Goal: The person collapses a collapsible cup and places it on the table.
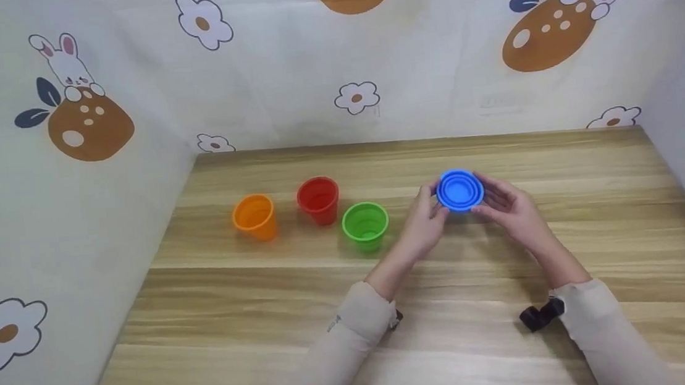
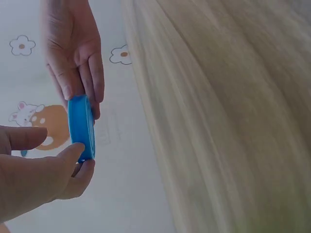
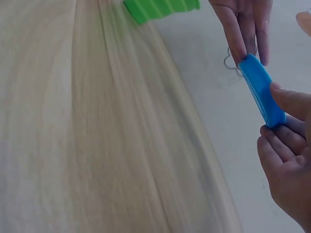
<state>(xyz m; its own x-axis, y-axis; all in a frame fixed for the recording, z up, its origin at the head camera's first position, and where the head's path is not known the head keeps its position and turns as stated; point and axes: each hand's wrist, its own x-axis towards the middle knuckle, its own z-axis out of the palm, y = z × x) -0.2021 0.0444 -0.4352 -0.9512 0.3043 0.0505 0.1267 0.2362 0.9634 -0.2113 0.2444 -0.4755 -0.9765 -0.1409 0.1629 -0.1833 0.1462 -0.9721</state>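
Note:
A blue collapsible cup (image 1: 459,191), pressed flat into nested rings, is held between both hands above the table. The left hand (image 1: 425,225) pinches its left edge, and the right hand (image 1: 514,208) grips the right edge with thumb and fingers. In the left wrist view the flat blue cup (image 2: 80,127) appears edge-on, the left thumb on its rim. The right wrist view shows the blue cup (image 3: 262,92) tilted, with fingers of both hands at its opposite ends.
Left of the hands, an orange cup (image 1: 255,217), a red cup (image 1: 318,201) and a green cup (image 1: 366,224) stand expanded on the wooden table (image 1: 218,327). Patterned cloth (image 1: 282,67) hangs behind the table's back edge and at its left side.

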